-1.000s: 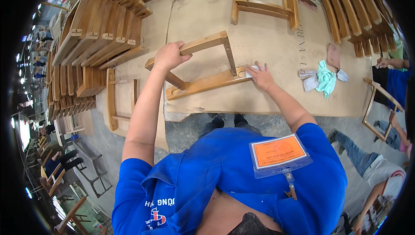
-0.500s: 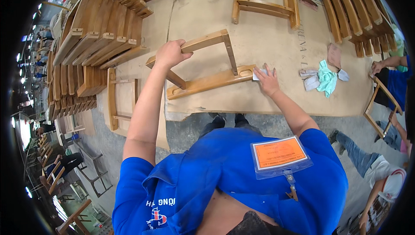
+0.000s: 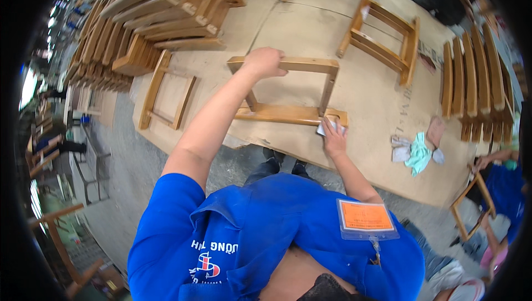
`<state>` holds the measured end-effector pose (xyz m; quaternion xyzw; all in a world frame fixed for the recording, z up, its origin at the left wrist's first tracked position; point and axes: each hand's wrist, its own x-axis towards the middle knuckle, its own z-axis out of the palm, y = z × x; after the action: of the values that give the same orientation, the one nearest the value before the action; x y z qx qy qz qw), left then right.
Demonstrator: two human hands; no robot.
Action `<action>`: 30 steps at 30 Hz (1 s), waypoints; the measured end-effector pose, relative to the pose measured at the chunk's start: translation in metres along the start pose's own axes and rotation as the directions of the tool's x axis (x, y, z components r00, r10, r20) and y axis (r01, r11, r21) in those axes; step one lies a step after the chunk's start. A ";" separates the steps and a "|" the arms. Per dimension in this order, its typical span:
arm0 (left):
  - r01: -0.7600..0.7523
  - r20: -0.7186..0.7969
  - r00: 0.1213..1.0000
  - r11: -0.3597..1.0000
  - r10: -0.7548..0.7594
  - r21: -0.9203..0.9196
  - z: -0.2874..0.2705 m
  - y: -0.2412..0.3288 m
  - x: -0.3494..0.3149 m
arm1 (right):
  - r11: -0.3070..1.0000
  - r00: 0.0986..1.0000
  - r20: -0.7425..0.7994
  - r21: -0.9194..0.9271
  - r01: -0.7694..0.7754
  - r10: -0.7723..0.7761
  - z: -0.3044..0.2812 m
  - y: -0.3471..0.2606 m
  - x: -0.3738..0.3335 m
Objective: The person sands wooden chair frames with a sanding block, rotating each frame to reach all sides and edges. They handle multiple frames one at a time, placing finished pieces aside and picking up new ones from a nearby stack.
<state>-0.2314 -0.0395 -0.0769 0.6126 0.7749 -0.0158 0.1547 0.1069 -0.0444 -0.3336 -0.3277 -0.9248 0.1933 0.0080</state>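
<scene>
A brown wooden frame (image 3: 310,65) stands on its thick curved rail (image 3: 280,114) at the near side of the table. My left hand (image 3: 265,63) is closed around the left part of its raised bar. At the right end of the lower rail, beside a recessed slot, my right hand (image 3: 334,137) presses a small white sheet (image 3: 321,130) against the wood with outstretched fingers. The sheet is mostly covered by the fingers, so its material cannot be made out.
Stacked wooden parts (image 3: 172,2) rise at the left, near a small frame (image 3: 176,101). Another frame (image 3: 382,40) lies at the far right, by a row of parts (image 3: 476,79). Green and grey cloths (image 3: 419,154) lie at the right. A co-worker (image 3: 501,190) holds a frame (image 3: 455,212).
The view has shifted and turned. The frame's raised bar now sits more level across the view. My left hand keeps its grip, and my right hand remains at the rail's right end, nearer its front side.
</scene>
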 end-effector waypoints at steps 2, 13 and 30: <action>0.006 0.010 1.000 1.000 -0.006 -0.021 0.002 -0.001 -0.005 | 0.980 0.993 -0.003 -0.163 -0.114 0.115 -0.007 0.024 -0.011; -0.059 -0.112 0.992 0.998 0.055 -0.037 0.022 0.008 -0.052 | 0.515 0.928 -0.308 0.841 0.163 0.210 -0.081 0.043 0.047; -0.072 -0.937 0.343 0.996 0.068 0.046 0.054 -0.038 -0.146 | 0.757 0.992 -0.102 0.642 0.120 -0.070 -0.127 -0.080 0.085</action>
<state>-0.2265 -0.1987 -0.0964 0.5440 0.6972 0.3452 -0.3144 0.0105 -0.0047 -0.1965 -0.2643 -0.8157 0.4878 0.1636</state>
